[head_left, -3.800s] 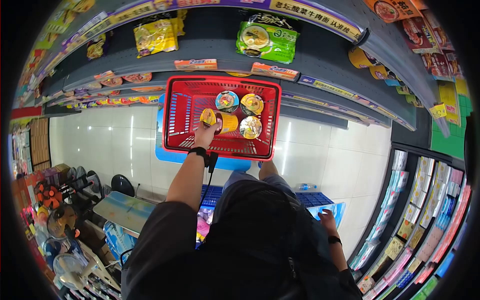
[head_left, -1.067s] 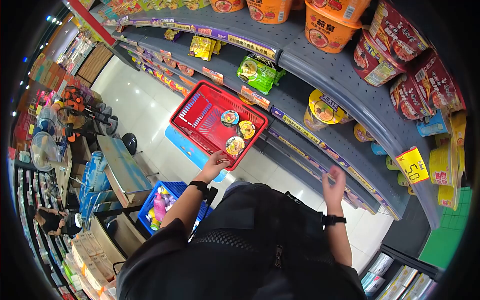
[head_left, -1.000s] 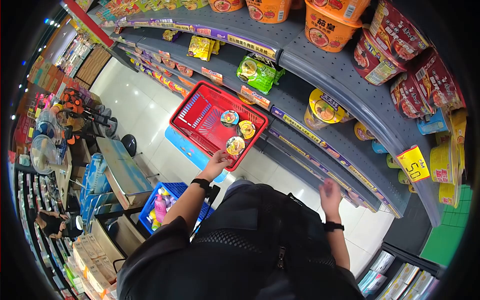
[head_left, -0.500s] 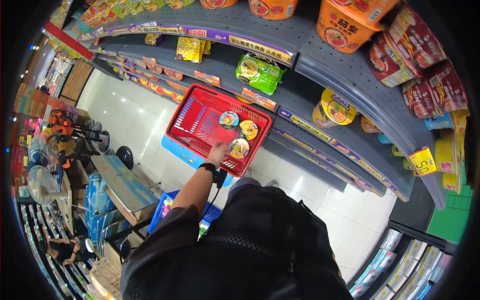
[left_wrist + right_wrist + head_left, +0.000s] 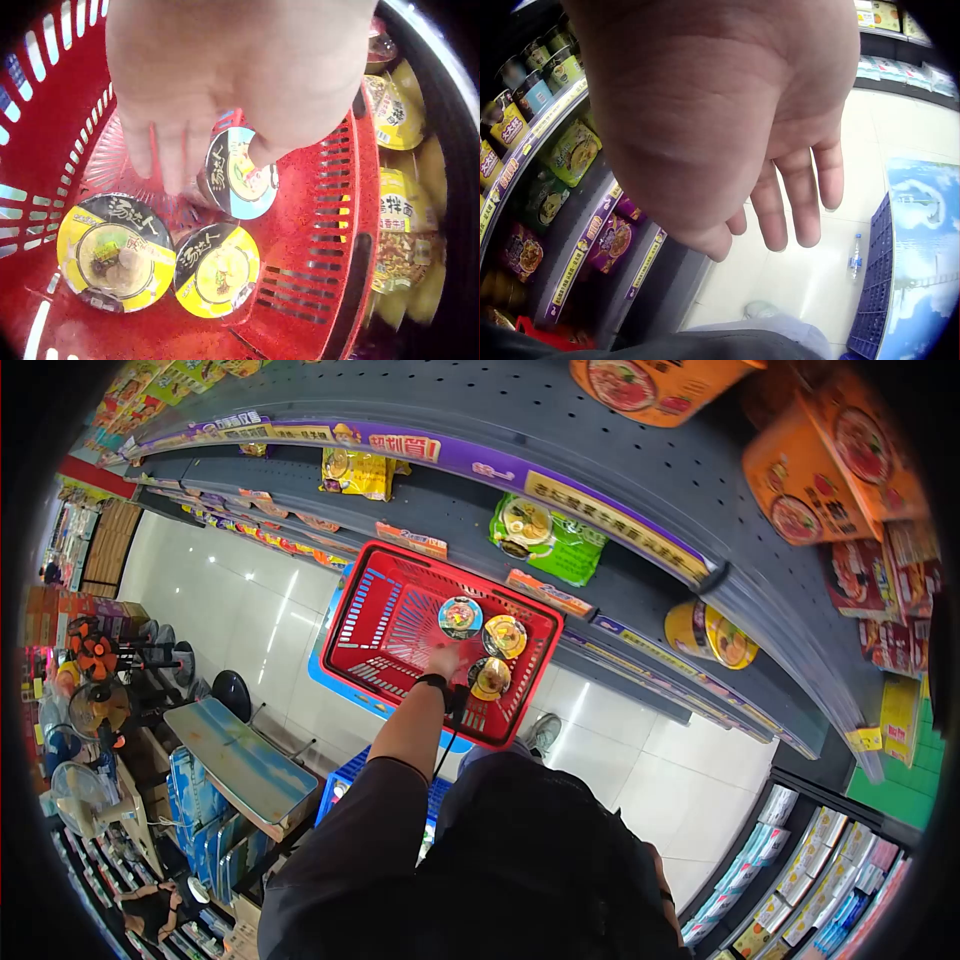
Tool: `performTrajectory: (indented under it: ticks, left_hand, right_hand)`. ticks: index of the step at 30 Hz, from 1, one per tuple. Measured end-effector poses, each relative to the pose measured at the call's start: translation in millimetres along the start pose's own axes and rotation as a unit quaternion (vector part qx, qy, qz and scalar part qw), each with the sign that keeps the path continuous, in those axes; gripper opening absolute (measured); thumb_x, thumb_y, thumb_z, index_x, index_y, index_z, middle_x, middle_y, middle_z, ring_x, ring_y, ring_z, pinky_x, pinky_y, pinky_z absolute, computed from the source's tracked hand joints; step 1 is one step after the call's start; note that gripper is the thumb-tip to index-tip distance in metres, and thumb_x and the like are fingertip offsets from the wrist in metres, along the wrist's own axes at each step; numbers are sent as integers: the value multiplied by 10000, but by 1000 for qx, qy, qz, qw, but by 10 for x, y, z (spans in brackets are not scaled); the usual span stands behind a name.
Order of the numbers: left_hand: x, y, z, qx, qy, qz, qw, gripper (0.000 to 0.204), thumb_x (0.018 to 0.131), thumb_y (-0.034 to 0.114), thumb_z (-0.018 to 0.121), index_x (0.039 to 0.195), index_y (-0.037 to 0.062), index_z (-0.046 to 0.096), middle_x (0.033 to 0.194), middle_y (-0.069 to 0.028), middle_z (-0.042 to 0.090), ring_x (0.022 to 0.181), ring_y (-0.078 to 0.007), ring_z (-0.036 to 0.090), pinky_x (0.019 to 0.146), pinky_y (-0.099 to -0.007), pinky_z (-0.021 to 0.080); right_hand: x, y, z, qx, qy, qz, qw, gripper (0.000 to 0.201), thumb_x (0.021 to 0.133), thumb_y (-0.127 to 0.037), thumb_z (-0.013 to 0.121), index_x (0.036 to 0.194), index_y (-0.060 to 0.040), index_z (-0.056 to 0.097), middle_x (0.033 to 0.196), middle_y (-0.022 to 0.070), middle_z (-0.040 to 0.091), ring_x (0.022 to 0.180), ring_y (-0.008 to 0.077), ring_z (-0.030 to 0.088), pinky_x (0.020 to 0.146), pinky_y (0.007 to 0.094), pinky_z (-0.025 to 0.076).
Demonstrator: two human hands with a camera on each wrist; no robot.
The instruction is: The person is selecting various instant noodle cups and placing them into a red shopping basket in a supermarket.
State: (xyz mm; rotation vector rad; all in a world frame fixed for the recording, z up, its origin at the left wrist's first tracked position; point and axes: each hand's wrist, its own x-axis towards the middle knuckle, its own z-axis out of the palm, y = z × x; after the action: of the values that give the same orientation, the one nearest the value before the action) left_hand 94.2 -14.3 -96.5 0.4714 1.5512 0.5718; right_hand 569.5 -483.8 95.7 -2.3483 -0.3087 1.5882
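My left hand [image 5: 443, 660] reaches into the red basket [image 5: 345, 650], close to a blue-lidded noodle cup [image 5: 460, 617]. In the left wrist view, the left hand [image 5: 225, 82] has its fingers extended downward, and its thumb overlaps the blue-and-black lid [image 5: 247, 196]; contact is unclear. Two yellow-and-black-lidded cups, one [image 5: 116, 259] larger in view than the other [image 5: 217, 274], stand beside it. My right hand [image 5: 727, 120] hangs with relaxed fingers spread above the floor, holding nothing.
Shelves with noodle packs [image 5: 550, 540] and cups [image 5: 710, 635] run beyond the basket. A folding table [image 5: 240, 760] and fans stand at left. On the floor, a bottle [image 5: 856, 257] lies near a blue crate [image 5: 874, 292].
The left hand has moved farther into the basket, toward the blue-lidded cup. The right hand, raised about a second ago, is now lowered beside the body. The head view has shifted closer to the shelves.
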Motion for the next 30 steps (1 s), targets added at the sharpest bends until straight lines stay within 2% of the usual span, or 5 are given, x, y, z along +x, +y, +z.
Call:
performTrajectory:
  ticks: [5, 8, 12, 17, 30]
  left_hand:
    - [1011, -661, -140, -114, -12, 19, 993, 402, 916, 304, 507, 1234, 109, 357, 1103, -114, 585, 950, -261, 618, 677, -392, 518]
    - [320, 200, 146, -103, 71, -88, 988, 412, 931, 322, 490, 1261, 163, 302, 1075, -109, 603, 919, -262, 621, 676, -386, 516]
    - [532, 118, 193, -119, 48, -107, 986, 369, 935, 245, 504, 1245, 179, 315, 956, -138, 615, 693, -231, 640, 474, -313, 476]
    - [532, 149, 169, -154, 57, -54, 985, 217, 934, 225, 494, 1120, 180, 393, 844, -76, 615, 632, -204, 620, 478, -328, 500]
    - [-842, 641, -383, -261, 45, 77, 961, 384, 905, 158, 564, 1221, 114, 351, 824, -85, 624, 698, -175, 617, 631, -309, 509]
  right_hand:
    - [-96, 512, 66, -27, -6, 24, 999, 335, 879, -194, 580, 1157, -14, 530, 984, 143, 638, 891, 211, 619, 774, 333, 502]
    - [-243, 657, 202, 31, 15, 48, 998, 337, 879, -192, 579, 1158, -11, 527, 985, 144, 637, 894, 211, 618, 774, 330, 503]
    - [-432, 821, 331, 104, 37, 69, 992, 340, 878, -191, 579, 1158, -7, 523, 987, 147, 635, 898, 211, 617, 773, 327, 503]
    - [-492, 1067, 396, 208, 47, 75, 974, 343, 878, -188, 578, 1159, -1, 517, 990, 150, 634, 902, 211, 616, 772, 323, 503]
    - [-69, -209, 322, -44, 16, -96, 994, 346, 864, -186, 597, 1149, -5, 521, 939, 119, 645, 815, 193, 623, 725, 302, 504]
